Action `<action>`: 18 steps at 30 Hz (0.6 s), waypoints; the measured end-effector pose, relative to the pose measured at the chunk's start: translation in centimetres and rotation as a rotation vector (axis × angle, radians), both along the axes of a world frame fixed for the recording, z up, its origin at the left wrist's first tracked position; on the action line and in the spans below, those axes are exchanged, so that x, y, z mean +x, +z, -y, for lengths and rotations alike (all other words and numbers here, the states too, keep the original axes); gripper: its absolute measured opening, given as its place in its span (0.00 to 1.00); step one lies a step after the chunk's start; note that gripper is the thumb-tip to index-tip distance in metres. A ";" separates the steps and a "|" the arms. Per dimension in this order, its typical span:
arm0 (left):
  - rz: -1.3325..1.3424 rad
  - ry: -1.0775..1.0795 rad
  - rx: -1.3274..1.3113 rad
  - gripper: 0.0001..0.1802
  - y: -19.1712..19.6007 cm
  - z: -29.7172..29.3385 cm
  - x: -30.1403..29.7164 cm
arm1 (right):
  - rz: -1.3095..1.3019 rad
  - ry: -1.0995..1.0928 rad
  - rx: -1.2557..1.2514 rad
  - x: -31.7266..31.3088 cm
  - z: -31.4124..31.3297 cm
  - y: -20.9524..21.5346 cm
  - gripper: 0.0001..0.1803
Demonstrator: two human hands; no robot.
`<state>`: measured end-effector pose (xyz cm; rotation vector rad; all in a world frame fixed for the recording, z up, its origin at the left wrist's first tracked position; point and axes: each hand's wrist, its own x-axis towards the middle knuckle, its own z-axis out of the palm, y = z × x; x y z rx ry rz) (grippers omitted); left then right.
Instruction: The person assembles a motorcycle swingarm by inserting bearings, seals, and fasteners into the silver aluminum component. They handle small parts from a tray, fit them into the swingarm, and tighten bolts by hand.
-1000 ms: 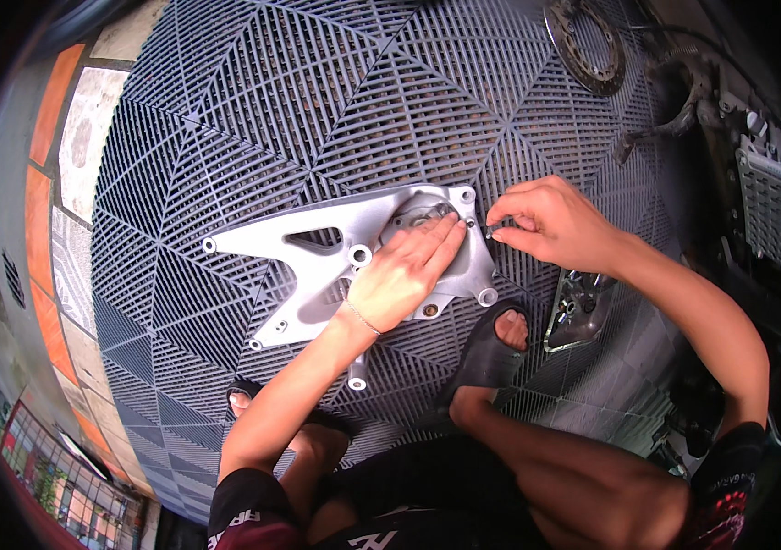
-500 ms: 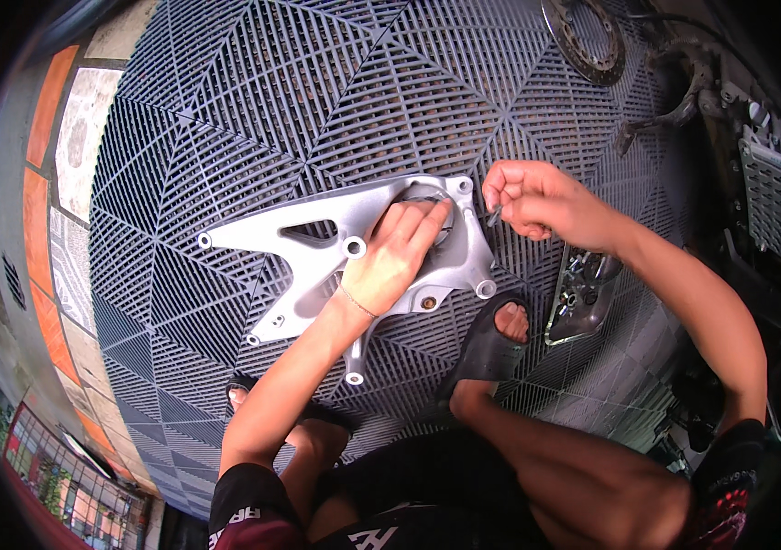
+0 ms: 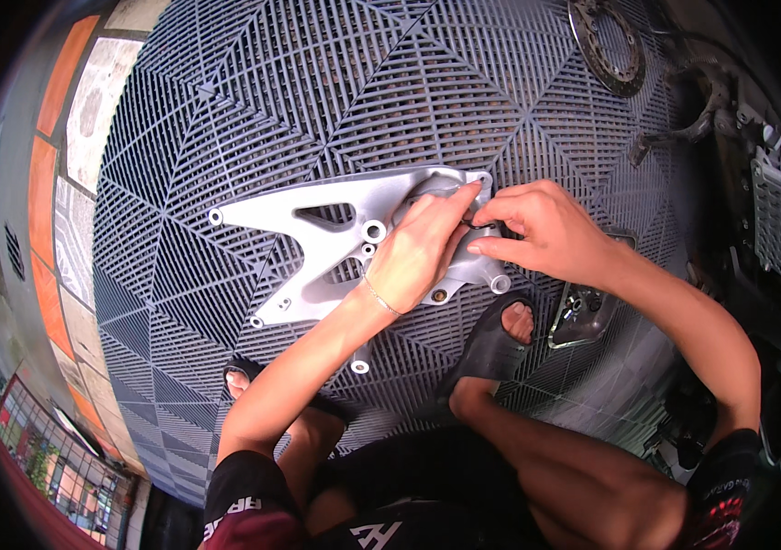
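Observation:
On the floor in front of me lies a silver cast-metal bracket (image 3: 381,197), with two long arms to the left and round bolt eyes. My left hand (image 3: 418,243) rests on its right part, fingers stretched over the recess there; its thumb is hidden. Much of the recess and what sits in it is covered by that hand. Right beside those fingertips, my right hand (image 3: 537,229) is closed in a pinch at the bracket's right end. Between its fingertips shows a small dark piece (image 3: 480,225), too covered to name exactly.
The floor is grey slatted plastic tiles (image 3: 253,119). Near my right foot lies a metal tray (image 3: 583,316) with small hardware. A brake disc (image 3: 609,46) is at the far right, close to dark machine parts (image 3: 711,105) and a ribbed metal panel (image 3: 780,220).
My right hand has come down and left to the bracket, carrying the small dark piece. My left hand stays on the bracket, its fingers shifted toward the right end. The view has shifted slightly.

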<state>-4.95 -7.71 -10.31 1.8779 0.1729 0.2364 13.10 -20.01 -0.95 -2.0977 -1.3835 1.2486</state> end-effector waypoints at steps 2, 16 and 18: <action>0.002 -0.012 0.005 0.32 0.2 0.0 0.0 | 0.130 0.072 0.103 -0.7 0.6 -1.0 0.13; -0.083 0.040 0.457 0.27 -1.3 0.1 -1.5 | 0.256 0.057 -0.060 -1.0 -0.7 -3.0 0.12; -0.046 0.013 0.622 0.30 -0.8 0.3 -1.4 | 0.327 0.065 -0.012 -1.0 -0.9 -3.4 0.11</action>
